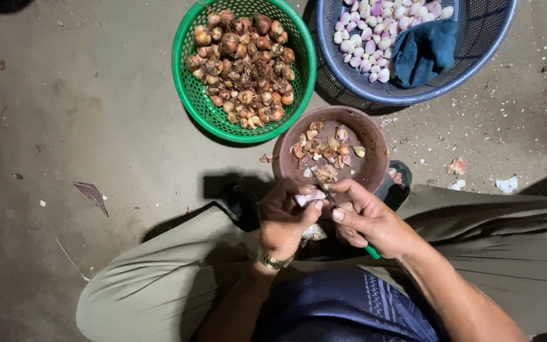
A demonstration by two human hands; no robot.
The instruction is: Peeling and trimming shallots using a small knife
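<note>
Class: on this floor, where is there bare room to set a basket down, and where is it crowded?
Bare floor lies left of the green basket. A smaller, littered patch sits right of the brown bowl, below the blue basket. Crowded: the three containers nearly touch, with both hands just below the bowl.

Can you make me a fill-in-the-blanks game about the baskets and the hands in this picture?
1. The unpeeled brown shallots fill the ____ basket.
2. The peeled pink shallots and a dark cloth lie in the ____ basket.
3. The peels have been dropped in the brown ____.
4. The right hand holds a knife with a ____ handle, and the left hand holds a shallot.

Missing words: green; blue; bowl; green
</note>
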